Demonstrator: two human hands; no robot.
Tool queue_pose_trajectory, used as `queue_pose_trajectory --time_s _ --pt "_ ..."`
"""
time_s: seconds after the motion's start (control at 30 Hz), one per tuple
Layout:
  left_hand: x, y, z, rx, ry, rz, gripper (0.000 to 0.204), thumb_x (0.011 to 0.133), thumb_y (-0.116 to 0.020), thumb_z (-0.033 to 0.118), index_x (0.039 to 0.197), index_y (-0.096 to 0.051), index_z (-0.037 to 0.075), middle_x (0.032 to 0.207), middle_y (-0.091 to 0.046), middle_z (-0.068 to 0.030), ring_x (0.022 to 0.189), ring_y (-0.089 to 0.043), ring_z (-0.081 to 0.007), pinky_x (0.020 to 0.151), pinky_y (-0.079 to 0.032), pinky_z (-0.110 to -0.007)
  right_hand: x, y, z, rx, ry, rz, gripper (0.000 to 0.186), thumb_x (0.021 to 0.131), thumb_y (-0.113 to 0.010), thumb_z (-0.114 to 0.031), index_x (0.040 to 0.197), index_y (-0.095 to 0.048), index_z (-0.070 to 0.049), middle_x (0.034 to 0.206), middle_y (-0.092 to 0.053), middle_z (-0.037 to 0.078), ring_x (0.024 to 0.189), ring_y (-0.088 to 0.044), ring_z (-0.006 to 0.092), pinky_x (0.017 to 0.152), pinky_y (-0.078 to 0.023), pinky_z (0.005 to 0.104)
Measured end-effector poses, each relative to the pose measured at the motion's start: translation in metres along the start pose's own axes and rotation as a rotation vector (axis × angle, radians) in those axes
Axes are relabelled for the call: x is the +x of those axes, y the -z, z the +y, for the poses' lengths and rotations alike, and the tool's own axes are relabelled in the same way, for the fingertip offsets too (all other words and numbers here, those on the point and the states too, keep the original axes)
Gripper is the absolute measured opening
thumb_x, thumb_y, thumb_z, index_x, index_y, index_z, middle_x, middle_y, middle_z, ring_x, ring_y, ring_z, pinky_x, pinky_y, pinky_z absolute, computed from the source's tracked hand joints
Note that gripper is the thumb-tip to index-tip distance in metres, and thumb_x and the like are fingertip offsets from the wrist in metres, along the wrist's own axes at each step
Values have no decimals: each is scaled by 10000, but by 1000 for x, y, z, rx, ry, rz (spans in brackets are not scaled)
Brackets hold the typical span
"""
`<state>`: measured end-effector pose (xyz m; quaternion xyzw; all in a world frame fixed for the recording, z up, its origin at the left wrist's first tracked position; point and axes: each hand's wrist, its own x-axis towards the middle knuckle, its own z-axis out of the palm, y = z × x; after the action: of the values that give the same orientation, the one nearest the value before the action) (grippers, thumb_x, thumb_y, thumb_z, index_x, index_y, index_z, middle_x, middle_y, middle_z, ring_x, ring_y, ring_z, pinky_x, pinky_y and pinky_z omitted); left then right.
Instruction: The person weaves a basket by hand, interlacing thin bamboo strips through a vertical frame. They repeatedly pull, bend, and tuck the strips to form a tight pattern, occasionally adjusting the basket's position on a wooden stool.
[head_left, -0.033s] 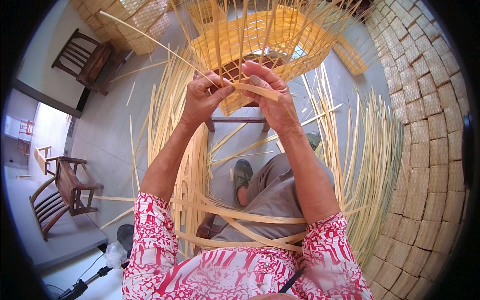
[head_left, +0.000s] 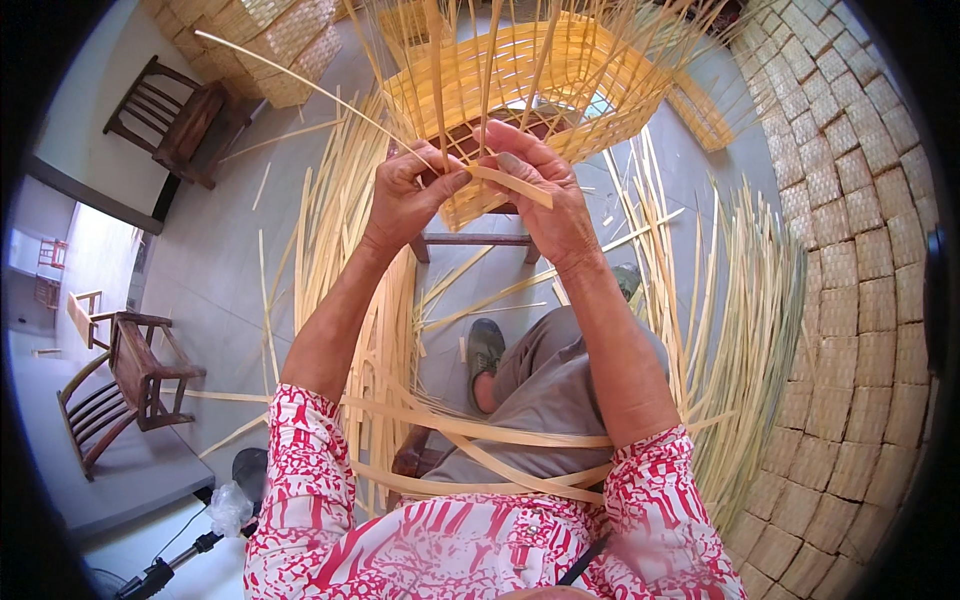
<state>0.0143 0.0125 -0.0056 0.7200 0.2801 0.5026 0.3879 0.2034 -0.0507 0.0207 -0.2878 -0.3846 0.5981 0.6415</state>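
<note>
A partly woven yellow bamboo basket [head_left: 520, 75] stands ahead of me, its loose uprights spreading upward. At its near edge, my left hand [head_left: 415, 190] is closed, with thumb and fingers pinching a pale bamboo strip [head_left: 522, 186]. The short end of that strip slants right across my right hand [head_left: 550, 195]. My right hand's fingers are curled around the strip beside an upright, the thumb laid near it; part of the grip is hidden. A long thin strip [head_left: 290, 75] runs from my left hand toward the upper left.
Loose bamboo strips [head_left: 380, 350] lie on the floor at the left, and a greener bundle [head_left: 745, 310] at the right. More strips cross my lap. Dark wooden chairs [head_left: 150, 365] stand at the left. Stacked woven pieces [head_left: 850, 290] line the right side. A wooden stool [head_left: 475, 239] sits beneath the basket.
The short strip end has tipped slightly downward, and my right fingers have shifted a little left. My left hand stays in nearly the same place.
</note>
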Motion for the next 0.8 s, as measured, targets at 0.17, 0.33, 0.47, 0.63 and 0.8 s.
queue_pose_trajectory --time_s 0.17,0.33,0.47,0.63,0.8 --pt "5 -4 2 11 -37 1 85 840 -816 74 880 -752 34 803 -636 1 702 -567 -68 640 -469 -231 -2 -5 -4 -208 106 -61 222 1013 -628 -145 1214 -643 -50 1149 -658 27 1060 -598 91 945 -461 234" --pt "10 -6 4 55 -10 2 87 855 -805 87 902 -753 36 828 -651 -4 736 -577 -72 665 -475 -234 -2 -12 8 -164 133 138 145 1037 -598 -220 1017 -627 -80 960 -616 -40 890 -545 20 806 -452 195" --pt "11 -6 0 90 64 -14 104 902 -768 89 983 -748 28 900 -649 -3 883 -593 -99 790 -474 -251 4 -1 20 224 112 292 232 1051 -554 -250 1149 -552 -40 1049 -643 52 950 -626 127 917 -510 292" --pt "15 -12 3 69 -14 38 163 911 -734 60 1069 -773 63 920 -693 -28 816 -630 -113 750 -497 -274 5 -7 10 193 49 351 203 1059 -460 -149 1194 -497 -2 1144 -632 159 1071 -654 266 1014 -522 393" --pt "18 -16 6 159 35 39 178 907 -717 72 1070 -782 101 839 -648 -28 782 -625 -109 716 -482 -253 11 12 22 -84 104 328 521 928 -740 -173 1299 -415 -6 1159 -571 111 1093 -621 198 959 -517 334"
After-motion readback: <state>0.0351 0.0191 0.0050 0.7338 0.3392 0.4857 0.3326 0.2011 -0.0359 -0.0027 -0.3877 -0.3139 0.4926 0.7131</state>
